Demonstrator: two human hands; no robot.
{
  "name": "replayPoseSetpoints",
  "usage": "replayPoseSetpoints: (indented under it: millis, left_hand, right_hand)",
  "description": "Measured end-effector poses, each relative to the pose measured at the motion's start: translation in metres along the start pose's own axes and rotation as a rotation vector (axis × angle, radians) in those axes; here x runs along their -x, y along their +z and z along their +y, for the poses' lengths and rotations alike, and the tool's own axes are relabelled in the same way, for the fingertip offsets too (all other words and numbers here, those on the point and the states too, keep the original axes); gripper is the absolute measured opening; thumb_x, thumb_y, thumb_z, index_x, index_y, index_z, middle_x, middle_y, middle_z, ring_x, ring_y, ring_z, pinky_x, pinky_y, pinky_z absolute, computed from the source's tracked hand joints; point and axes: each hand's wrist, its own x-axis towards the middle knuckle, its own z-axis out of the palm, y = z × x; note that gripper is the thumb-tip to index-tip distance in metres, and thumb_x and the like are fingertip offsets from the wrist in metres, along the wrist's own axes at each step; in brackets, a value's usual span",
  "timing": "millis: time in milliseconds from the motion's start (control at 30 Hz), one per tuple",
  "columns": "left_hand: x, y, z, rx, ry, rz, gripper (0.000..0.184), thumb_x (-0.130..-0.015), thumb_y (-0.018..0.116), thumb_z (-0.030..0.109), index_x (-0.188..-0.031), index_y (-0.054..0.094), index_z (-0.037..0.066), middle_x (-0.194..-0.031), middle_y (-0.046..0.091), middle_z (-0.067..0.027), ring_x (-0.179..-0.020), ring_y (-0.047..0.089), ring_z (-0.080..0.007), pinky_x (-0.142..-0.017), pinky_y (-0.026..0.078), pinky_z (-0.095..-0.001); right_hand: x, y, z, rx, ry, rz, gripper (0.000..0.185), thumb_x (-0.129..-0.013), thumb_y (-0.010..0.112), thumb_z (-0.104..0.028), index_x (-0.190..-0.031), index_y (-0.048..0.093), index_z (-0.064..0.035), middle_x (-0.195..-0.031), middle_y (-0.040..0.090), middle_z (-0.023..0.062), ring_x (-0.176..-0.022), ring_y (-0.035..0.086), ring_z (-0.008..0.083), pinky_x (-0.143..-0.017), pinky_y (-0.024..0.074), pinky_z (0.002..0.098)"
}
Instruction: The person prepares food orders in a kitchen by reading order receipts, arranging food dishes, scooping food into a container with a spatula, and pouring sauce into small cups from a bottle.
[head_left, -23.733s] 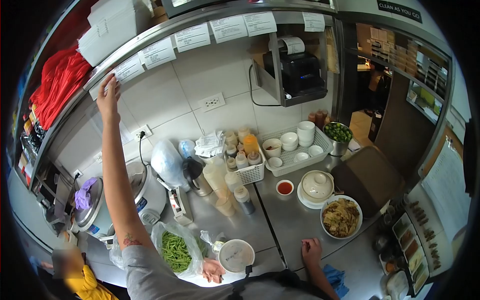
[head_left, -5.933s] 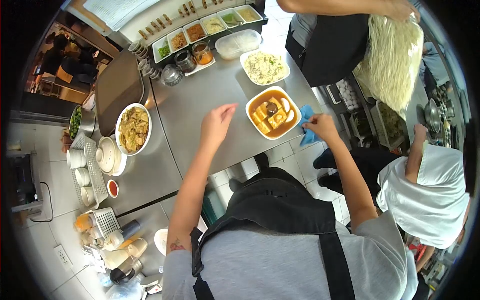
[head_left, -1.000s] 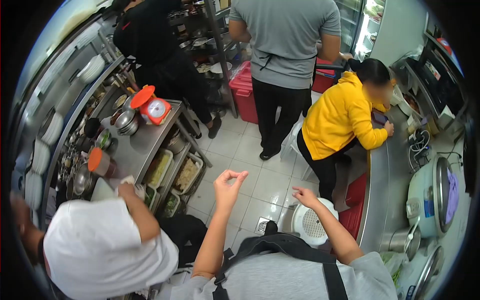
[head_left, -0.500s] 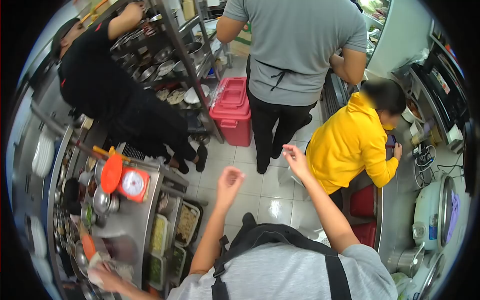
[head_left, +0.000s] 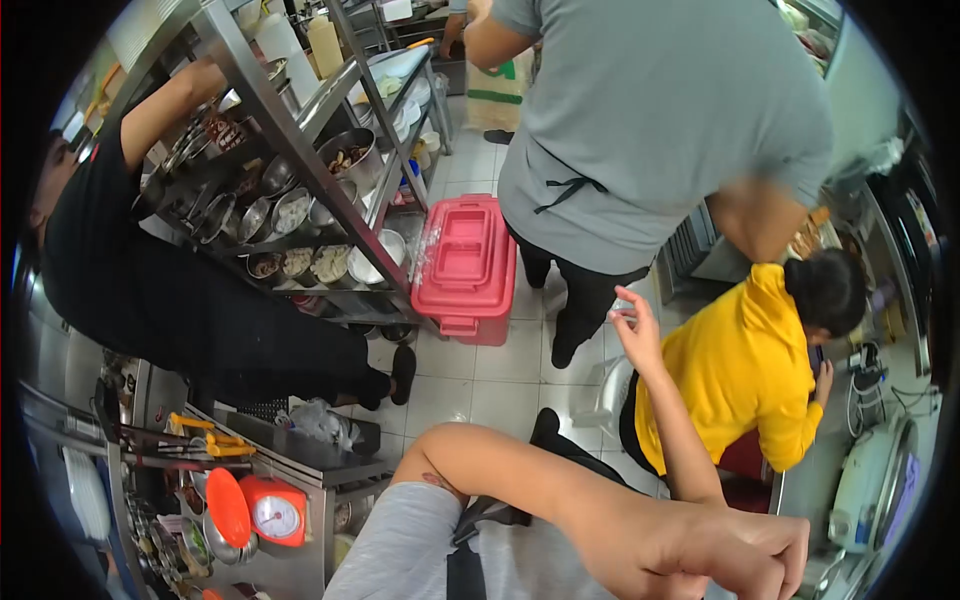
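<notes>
My left hand (head_left: 735, 552) is in the lower right, with my left forearm crossing in front of my chest. Its fingers are curled in beside my right upper arm, and whatever they may hold is hidden. My right hand (head_left: 638, 328) is raised in front of me, fingers apart and slightly bent, holding nothing. It appears between the back of a person in a grey shirt (head_left: 650, 130) and a person in a yellow hoodie (head_left: 715, 370). I wear a grey shirt with black apron straps (head_left: 465, 565).
A red lidded bin (head_left: 465, 265) stands on the tiled floor ahead. On the left are a metal shelf rack (head_left: 290, 150) with bowls, a person in black (head_left: 190, 280), and a counter with an orange scale (head_left: 275, 512). A white stool (head_left: 608, 395) is near the yellow hoodie.
My left hand has swung across my body to the right, its fingers now curled. My right hand stays raised. The view has shifted forward, making the bin and grey-shirted person appear larger.
</notes>
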Motion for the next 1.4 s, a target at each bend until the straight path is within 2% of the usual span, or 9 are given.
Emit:
replayPoseSetpoints:
  millis: [67, 200, 267, 600, 733, 800, 1000, 1133, 1400]
  left_hand:
    - [-0.013, -0.06, 0.033, -0.303, -0.15, -0.223, 0.03, -0.066, 0.043, -0.013, -0.09, 0.053, 0.002, -0.101, 0.045, -0.0085, -0.09, 0.052, -0.02, -0.077, 0.042, -0.0271]
    - [-0.05, -0.127, 0.047, -0.038, -0.671, 0.361, 0.02, -0.075, 0.046, -0.006, -0.092, 0.049, 0.004, -0.093, 0.046, -0.0063, -0.083, 0.05, -0.0162, -0.078, 0.041, -0.0307]
    - [-0.079, -0.136, 0.052, -0.162, -0.598, 0.379, 0.023, -0.073, 0.042, -0.007, -0.093, 0.048, 0.005, -0.083, 0.049, -0.0043, -0.07, 0.048, -0.0145, -0.06, 0.041, -0.0319]
    - [-0.049, -0.244, 0.088, -0.699, -0.204, 0.122, 0.02, -0.078, 0.053, 0.006, -0.098, 0.056, 0.006, -0.088, 0.051, -0.0093, -0.082, 0.052, -0.0224, -0.071, 0.045, -0.0342]
    - [-0.021, -0.379, 0.129, -0.958, -0.754, 0.286, 0.021, -0.085, 0.056, 0.003, -0.106, 0.059, 0.002, -0.095, 0.061, -0.0072, -0.094, 0.059, -0.0184, -0.084, 0.047, -0.0324]
    - [0.012, -0.466, 0.12, -0.995, -0.761, 0.635, 0.027, -0.087, 0.06, 0.011, -0.114, 0.057, 0.005, -0.096, 0.059, -0.0075, -0.09, 0.058, -0.0134, -0.078, 0.049, -0.0283]
    - [0.033, -0.605, 0.112, -1.566, -0.743, 0.679, 0.048, -0.082, 0.066, 0.02, -0.125, 0.05, 0.006, -0.113, 0.051, -0.015, -0.1, 0.055, -0.0249, -0.086, 0.046, -0.0349]
    - [0.05, -0.7, 0.055, -1.797, -0.649, 0.534, 0.062, -0.082, 0.066, 0.028, -0.131, 0.04, 0.0, -0.122, 0.045, -0.0219, -0.112, 0.048, -0.0378, -0.095, 0.041, -0.041]
    - [0.065, -0.761, -0.018, -1.672, -0.848, 0.472, 0.102, -0.074, 0.067, 0.055, -0.145, 0.016, 0.003, -0.143, 0.027, -0.0249, -0.135, 0.025, -0.039, -0.112, 0.015, -0.0519]
  right_hand:
    - [-0.041, 0.004, -0.014, 0.01, -0.024, -0.011, 0.038, -0.084, 0.062, -0.006, -0.122, 0.054, -0.0063, -0.118, 0.057, 0.0117, -0.088, 0.062, 0.0156, -0.075, 0.0513, 0.0278]
    - [-0.112, 0.025, -0.022, 0.057, -0.079, -0.171, 0.031, -0.084, 0.061, -0.004, -0.115, 0.058, -0.0039, -0.105, 0.063, 0.0114, -0.084, 0.063, 0.017, -0.075, 0.051, 0.0283]
    - [-0.14, 0.04, -0.035, 0.099, -0.1, -0.28, 0.027, -0.084, 0.061, -0.004, -0.111, 0.061, -0.0029, -0.103, 0.064, 0.0103, -0.083, 0.063, 0.0162, -0.074, 0.051, 0.0277]
    - [-0.265, 0.069, 0.035, 0.238, 0.04, -0.81, 0.027, -0.082, 0.063, -0.003, -0.108, 0.065, -0.0032, -0.095, 0.07, 0.0096, -0.085, 0.066, 0.0139, -0.077, 0.0515, 0.028]
    - [-0.305, 0.056, 0.047, 0.371, 0.246, -0.278, 0.011, -0.078, 0.067, -0.007, -0.085, 0.07, 0.0001, -0.07, 0.068, 0.0071, -0.061, 0.064, 0.0174, -0.063, 0.052, 0.0308]
    - [-0.336, 0.038, 0.016, 0.592, 0.02, -0.118, 0.016, -0.075, 0.071, -0.013, -0.089, 0.071, -0.0043, -0.089, 0.069, 0.0128, -0.088, 0.065, 0.0258, -0.08, 0.05, 0.0356]
    - [-0.411, 0.012, -0.016, 0.917, -0.526, 0.443, 0.042, -0.081, 0.069, -0.03, -0.118, 0.059, -0.014, -0.14, 0.042, 0.0138, -0.135, 0.03, 0.0322, -0.109, 0.0194, 0.0492]
    - [-0.475, -0.026, 0.026, 0.94, -0.417, 0.64, 0.063, -0.085, 0.064, -0.036, -0.141, 0.041, -0.017, -0.152, 0.023, 0.0149, -0.142, 0.014, 0.0323, -0.112, 0.0062, 0.0518]
    - [-0.502, -0.039, 0.073, 1.089, -0.413, 0.657, 0.045, -0.09, 0.053, -0.03, -0.134, 0.051, -0.0177, -0.152, 0.024, 0.0147, -0.141, 0.015, 0.0379, -0.111, 0.0042, 0.0559]
